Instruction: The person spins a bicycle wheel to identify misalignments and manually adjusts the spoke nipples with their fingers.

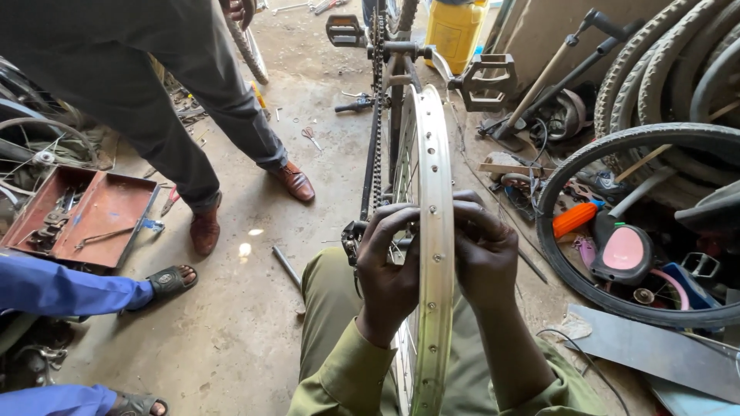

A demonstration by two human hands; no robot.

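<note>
A bare silver bicycle wheel rim [436, 162] stands upright on an upside-down bicycle, running from my lap toward the pedals [487, 80]. My left hand [389, 266] grips the rim from its left side, fingers curled over the edge. On the opposite side my right hand [484, 254] clasps the same rim, fingers wrapped over it. The chain [377, 131] runs just left of the rim. My olive-green sleeves and trousers fill the bottom of the view.
A person in dark trousers and brown shoes [294, 181] stands at left. A red metal toolbox [85, 212] with wrenches lies on the concrete floor. Another person's blue-clad legs in sandals [171, 280] are at lower left. Tyres [655, 77], a yellow canister [455, 27] and clutter crowd the right.
</note>
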